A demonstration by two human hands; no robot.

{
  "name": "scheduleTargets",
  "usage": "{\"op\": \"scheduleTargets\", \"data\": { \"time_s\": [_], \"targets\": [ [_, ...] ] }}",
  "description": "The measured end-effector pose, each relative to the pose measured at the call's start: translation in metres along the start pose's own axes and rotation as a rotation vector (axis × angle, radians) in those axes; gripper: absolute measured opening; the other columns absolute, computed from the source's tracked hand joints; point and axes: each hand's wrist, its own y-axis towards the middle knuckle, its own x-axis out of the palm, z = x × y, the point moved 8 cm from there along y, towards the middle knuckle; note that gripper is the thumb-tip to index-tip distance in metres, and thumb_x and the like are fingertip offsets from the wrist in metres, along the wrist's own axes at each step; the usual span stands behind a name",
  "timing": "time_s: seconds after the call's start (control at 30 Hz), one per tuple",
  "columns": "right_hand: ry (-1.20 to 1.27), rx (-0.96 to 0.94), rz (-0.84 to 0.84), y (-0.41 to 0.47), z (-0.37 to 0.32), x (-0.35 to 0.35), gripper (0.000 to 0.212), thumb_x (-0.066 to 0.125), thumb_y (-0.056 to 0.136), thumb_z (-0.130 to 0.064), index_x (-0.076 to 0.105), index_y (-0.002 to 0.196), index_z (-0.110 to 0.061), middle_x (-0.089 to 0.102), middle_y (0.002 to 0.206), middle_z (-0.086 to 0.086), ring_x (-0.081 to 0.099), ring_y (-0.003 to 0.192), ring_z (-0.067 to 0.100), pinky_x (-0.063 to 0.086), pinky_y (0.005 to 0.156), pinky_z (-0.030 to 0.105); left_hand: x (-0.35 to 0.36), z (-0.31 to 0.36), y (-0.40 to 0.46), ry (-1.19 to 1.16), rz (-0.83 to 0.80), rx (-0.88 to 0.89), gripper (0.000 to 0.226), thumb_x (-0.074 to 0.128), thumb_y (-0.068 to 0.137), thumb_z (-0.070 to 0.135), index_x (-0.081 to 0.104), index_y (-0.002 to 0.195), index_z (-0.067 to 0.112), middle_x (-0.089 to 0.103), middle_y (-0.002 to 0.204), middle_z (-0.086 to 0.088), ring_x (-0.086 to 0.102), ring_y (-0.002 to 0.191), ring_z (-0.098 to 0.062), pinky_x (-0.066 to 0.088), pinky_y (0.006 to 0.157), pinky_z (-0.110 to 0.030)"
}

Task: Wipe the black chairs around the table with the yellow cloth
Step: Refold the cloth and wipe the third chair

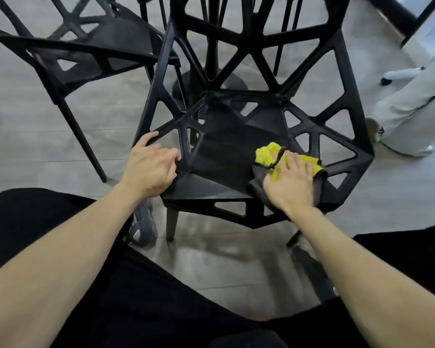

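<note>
A black chair with an open lattice frame stands right in front of me, its seat facing me. My left hand grips the chair's left front edge, fingers curled around a strut. The yellow cloth, grey on its underside, lies on the right front part of the seat. My right hand presses flat on the cloth with straight fingers.
A second black chair stands at the upper left, close to the first. A table's black pedestal base shows behind the chair. Another person's light trousers and shoe are at the right. The floor is grey wood.
</note>
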Motion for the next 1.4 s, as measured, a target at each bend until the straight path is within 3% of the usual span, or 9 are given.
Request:
{"op": "scheduleTargets", "data": {
  "time_s": [0.13, 0.27, 0.47, 0.63, 0.77, 0.93, 1.1, 1.27, 1.4],
  "targets": [
    [0.138, -0.445, -0.032, -0.06, -0.163, 0.015, 0.071, 0.053, 0.083, -0.045, 0.058, 0.15, -0.02, 0.046, 0.161, 0.016, 0.036, 0.151, 0.037, 0.02, 0.127, 0.055, 0.004, -0.004, 0.003, 0.015, 0.004, -0.015, 0.03, 0.04, 0.099, 0.023, 0.065, 0.083, 0.022, 0.069, 0.069, 0.002, 0.063, 0.077, -0.028, 0.028, 0.129, -0.046],
    [0.158, -0.648, -0.059, -0.06, -0.156, 0.017, 0.069, 0.054, 0.096, -0.054, 0.045, 0.16, -0.028, 0.04, 0.167, 0.011, 0.033, 0.155, 0.034, 0.019, 0.129, 0.05, 0.008, -0.009, 0.006, 0.02, 0.004, -0.14, 0.045, 0.034, 0.101, 0.026, 0.064, 0.069, 0.019, 0.068, 0.061, 0.0, 0.066, 0.076, -0.028, 0.029, 0.129, -0.041],
    [-0.1, -0.105, -0.118, 0.052, 0.068, -0.007, 0.08, 0.023, 0.092, -0.057, 0.045, 0.159, -0.02, 0.043, 0.166, 0.007, 0.025, 0.159, 0.025, 0.012, 0.13, 0.049, 0.001, -0.003, 0.013, 0.025, -0.012, -0.264, 0.035, 0.052, 0.103, 0.041, 0.062, 0.082, 0.015, 0.068, 0.076, -0.007, 0.066, 0.084, -0.031, 0.035, 0.123, -0.041],
    [0.033, -0.34, -0.083, 0.01, -0.082, 0.013, 0.047, 0.039, 0.087, -0.026, 0.075, 0.097, 0.002, 0.073, 0.101, 0.03, 0.066, 0.107, 0.045, 0.045, 0.101, 0.053, 0.002, 0.025, 0.035, -0.041, 0.061, -0.083, 0.031, 0.05, 0.104, 0.031, 0.067, 0.116, 0.008, 0.064, 0.119, -0.013, 0.057, 0.116, -0.038, 0.041, 0.113, -0.051],
    [0.181, -0.719, -0.219, -0.048, -0.145, 0.015, 0.069, 0.048, 0.101, -0.053, 0.043, 0.161, -0.019, 0.04, 0.167, 0.011, 0.031, 0.156, 0.028, 0.017, 0.131, 0.049, 0.026, 0.025, 0.047, -0.084, -0.096, -0.037, 0.052, 0.037, 0.108, 0.035, 0.067, 0.142, 0.011, 0.06, 0.155, -0.011, 0.048, 0.151, -0.031, 0.032, 0.127, -0.05],
    [0.042, -0.296, -0.23, 0.059, -0.006, 0.01, 0.09, 0.013, 0.089, -0.063, 0.033, 0.166, -0.021, 0.037, 0.169, 0.014, 0.028, 0.159, 0.029, 0.012, 0.131, 0.045, 0.025, 0.039, 0.04, 0.017, -0.186, 0.004, 0.056, 0.031, 0.111, 0.038, 0.063, 0.148, 0.011, 0.058, 0.158, -0.011, 0.049, 0.151, -0.029, 0.028, 0.129, -0.052],
    [0.024, -0.27, -0.205, 0.031, -0.047, -0.005, 0.038, 0.051, 0.095, -0.021, 0.075, 0.111, 0.004, 0.073, 0.116, 0.028, 0.066, 0.116, 0.042, 0.044, 0.108, 0.048, 0.019, 0.046, 0.041, 0.054, -0.177, 0.01, 0.052, 0.037, 0.109, 0.03, 0.063, 0.147, 0.007, 0.058, 0.157, -0.013, 0.052, 0.148, -0.031, 0.03, 0.127, -0.055],
    [0.201, -0.61, -0.328, -0.027, -0.072, 0.004, 0.069, 0.036, 0.104, -0.058, 0.033, 0.166, -0.028, 0.029, 0.173, 0.004, 0.02, 0.162, 0.021, 0.01, 0.134, 0.041, 0.018, 0.048, 0.042, 0.072, -0.187, 0.028, 0.051, 0.04, 0.105, 0.026, 0.062, 0.147, 0.005, 0.058, 0.157, -0.015, 0.052, 0.147, -0.033, 0.029, 0.127, -0.056],
    [0.086, -0.364, -0.313, 0.055, -0.012, 0.019, 0.08, 0.021, 0.097, -0.067, 0.024, 0.169, -0.03, 0.018, 0.177, 0.004, 0.01, 0.165, 0.021, 0.004, 0.134, 0.044, 0.017, 0.048, 0.044, 0.09, -0.201, 0.014, 0.052, 0.041, 0.105, 0.026, 0.061, 0.147, 0.005, 0.057, 0.158, -0.015, 0.051, 0.148, -0.031, 0.027, 0.128, -0.056]
  ]
}}
